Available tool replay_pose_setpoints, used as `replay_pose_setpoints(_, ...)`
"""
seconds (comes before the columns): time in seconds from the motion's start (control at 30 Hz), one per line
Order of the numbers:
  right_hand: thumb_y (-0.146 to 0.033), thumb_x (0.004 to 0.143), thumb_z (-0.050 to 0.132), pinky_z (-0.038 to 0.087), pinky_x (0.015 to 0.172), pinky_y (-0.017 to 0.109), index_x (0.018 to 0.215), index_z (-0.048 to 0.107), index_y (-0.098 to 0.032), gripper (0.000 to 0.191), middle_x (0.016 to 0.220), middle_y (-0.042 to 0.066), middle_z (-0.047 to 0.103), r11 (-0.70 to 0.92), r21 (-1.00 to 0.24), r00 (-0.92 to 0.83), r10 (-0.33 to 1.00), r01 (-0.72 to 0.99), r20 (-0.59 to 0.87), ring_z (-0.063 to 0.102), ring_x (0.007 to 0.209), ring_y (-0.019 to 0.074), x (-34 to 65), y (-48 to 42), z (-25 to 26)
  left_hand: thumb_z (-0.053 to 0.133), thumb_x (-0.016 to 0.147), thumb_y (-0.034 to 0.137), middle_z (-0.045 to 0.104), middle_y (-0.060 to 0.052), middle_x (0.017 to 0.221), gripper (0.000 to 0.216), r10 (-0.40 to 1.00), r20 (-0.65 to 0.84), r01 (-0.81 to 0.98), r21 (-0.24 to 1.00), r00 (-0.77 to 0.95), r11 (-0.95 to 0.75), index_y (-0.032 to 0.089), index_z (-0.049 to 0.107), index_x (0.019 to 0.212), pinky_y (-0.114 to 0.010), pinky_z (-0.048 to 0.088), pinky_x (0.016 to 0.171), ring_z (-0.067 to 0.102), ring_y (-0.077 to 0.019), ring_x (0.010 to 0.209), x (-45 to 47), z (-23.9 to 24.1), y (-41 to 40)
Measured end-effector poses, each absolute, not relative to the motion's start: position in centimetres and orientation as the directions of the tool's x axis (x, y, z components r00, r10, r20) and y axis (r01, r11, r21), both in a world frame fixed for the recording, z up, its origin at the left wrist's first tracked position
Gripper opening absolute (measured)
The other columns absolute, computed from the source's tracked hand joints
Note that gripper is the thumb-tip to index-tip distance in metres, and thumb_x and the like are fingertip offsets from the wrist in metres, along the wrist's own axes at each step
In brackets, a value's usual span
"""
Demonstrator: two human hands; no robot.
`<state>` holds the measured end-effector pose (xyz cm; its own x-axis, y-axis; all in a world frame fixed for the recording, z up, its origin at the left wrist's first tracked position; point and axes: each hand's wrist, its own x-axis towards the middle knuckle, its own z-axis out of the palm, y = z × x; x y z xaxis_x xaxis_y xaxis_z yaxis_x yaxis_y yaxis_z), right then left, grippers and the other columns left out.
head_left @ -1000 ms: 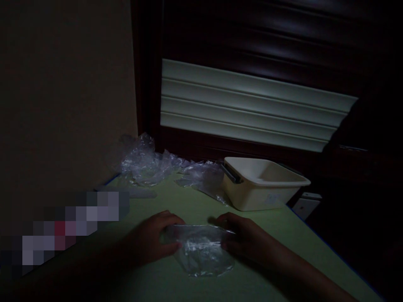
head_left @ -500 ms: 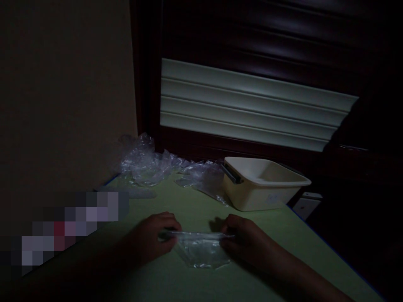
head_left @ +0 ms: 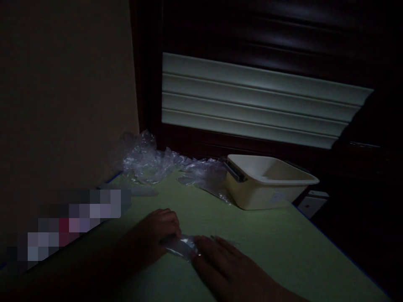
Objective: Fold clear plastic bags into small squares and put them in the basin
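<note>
Low at the frame's centre, the plastic bag (head_left: 180, 246) stretched between both hands, dipping rightward, left end clamped by the left hand (head_left: 158, 233); the right hand (head_left: 225, 268) covered its other end, grip unclear

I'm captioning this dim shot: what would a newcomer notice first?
Probably the pale slatted band across the dark background, the brightest thing in view. Next, the cream tub at the far right of the green tabletop, with crumpled clear plastic heaped to its left. Nearer, around the middle, the left hand grips a piece of film while the right hand lies over its other side.
</note>
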<state>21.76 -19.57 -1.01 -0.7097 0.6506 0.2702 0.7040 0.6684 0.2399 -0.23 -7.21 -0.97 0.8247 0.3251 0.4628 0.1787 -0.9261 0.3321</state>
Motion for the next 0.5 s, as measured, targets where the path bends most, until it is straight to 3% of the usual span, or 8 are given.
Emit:
replay_pose_setpoints(0.13,-0.028,0.098,0.035,0.048,0.092,0.037,0.133,0.042,-0.011,0.04,0.128,0.018,0.056,0.678,0.287,-0.736,0.613,0.676,0.287,0.054,0.117,0.0262,22.3,-19.5,-2.0,0.053,0.081,0.008,0.061,-0.002,0.079,0.013,0.338,0.409,0.215,0.317,0.847,-0.924,0.018,0.061,0.079,-0.026,0.042,0.069,0.057,-0.016,0.077,-0.5,0.0,-7.0)
replay_pose_setpoints(0.23,-0.025,0.098,0.034,0.048,0.092,0.037,0.132,0.043,-0.011,0.038,0.128,0.018,0.056,0.677,0.291,-0.736,0.604,0.676,0.305,0.052,0.119,0.0261,22.4,-19.4,-2.0,0.051,0.076,0.007,0.065,-0.004,0.096,0.025,0.294,0.387,0.201,0.264,0.874,-0.943,0.019,0.061,0.096,-0.028,0.046,0.079,0.059,-0.018,0.09,-1.1,0.8,-7.7)
replay_pose_setpoints(0.33,-0.026,0.098,0.034,0.049,0.091,0.038,0.132,0.043,-0.009,0.039,0.13,0.019,0.054,0.686,0.289,-0.744,0.605,0.668,0.282,0.053,0.118,0.028,22.3,-19.3,-1.8,0.044,0.072,0.001,0.055,-0.007,0.128,0.055,0.2,0.454,0.189,0.071,0.868,-0.979,0.02,0.048,0.123,-0.034,0.041,0.098,0.049,-0.0209,0.118,-2.1,1.0,-9.5)
replay_pose_setpoints(0.43,-0.029,0.097,0.037,0.048,0.094,0.039,0.134,0.042,-0.008,0.042,0.133,0.019,0.05,0.702,0.258,-0.748,0.618,0.664,0.243,0.05,0.121,0.0295,22.3,-19.3,-1.8,0.051,0.079,0.011,0.053,-0.006,0.133,0.056,0.136,0.467,0.225,-0.141,0.874,-0.964,0.017,0.04,0.134,-0.033,0.037,0.105,0.046,-0.0214,0.123,-3.4,0.4,-11.4)
replay_pose_setpoints(0.5,-0.036,0.096,0.04,0.046,0.096,0.04,0.136,0.039,-0.008,0.048,0.136,0.02,0.047,0.709,0.213,-0.74,0.634,0.672,0.226,0.046,0.124,0.0306,22.4,-19.5,-1.8,0.055,0.084,0.021,0.05,-0.003,0.137,0.054,0.189,0.414,0.29,-0.196,0.89,-0.937,0.02,0.039,0.136,-0.03,0.039,0.104,0.047,-0.0208,0.122,-4.3,-0.3,-12.1)
